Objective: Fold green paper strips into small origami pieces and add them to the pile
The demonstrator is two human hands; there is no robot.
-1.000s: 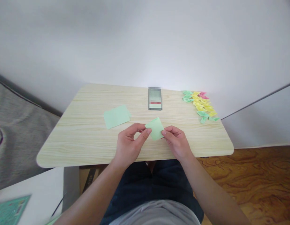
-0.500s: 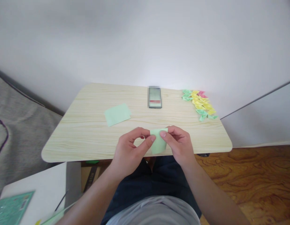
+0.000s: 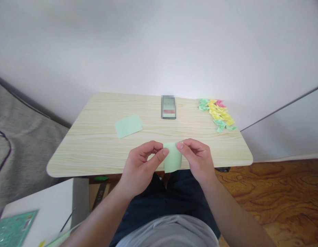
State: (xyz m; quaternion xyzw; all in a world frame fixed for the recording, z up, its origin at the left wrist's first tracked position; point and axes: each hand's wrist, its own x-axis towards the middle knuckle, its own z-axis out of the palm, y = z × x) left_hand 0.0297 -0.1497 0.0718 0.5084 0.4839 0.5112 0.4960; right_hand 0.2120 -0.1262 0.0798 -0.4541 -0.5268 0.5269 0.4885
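A light green sheet of paper (image 3: 172, 159) hangs between my two hands over the table's front edge. My left hand (image 3: 143, 164) pinches its left side near the top, thumb in front. At the upper right corner, my right hand (image 3: 196, 156) grips the same paper between thumb and fingers. Further left, more green paper (image 3: 128, 126) lies flat on the table. Whether the held sheet is folded I cannot tell.
The pale wood-grain table (image 3: 92, 144) stands against a white wall. A phone (image 3: 168, 107) with a blurred screen lies at the back. Folded paper pieces (image 3: 218, 111) in green, yellow and pink cluster at the right. Lower left, a green packet (image 3: 16, 226) rests on a white surface.
Both hands still hold the green paper. My right thumb has shifted up towards its top corner, and my left thumb has moved slightly left, baring more of the sheet.
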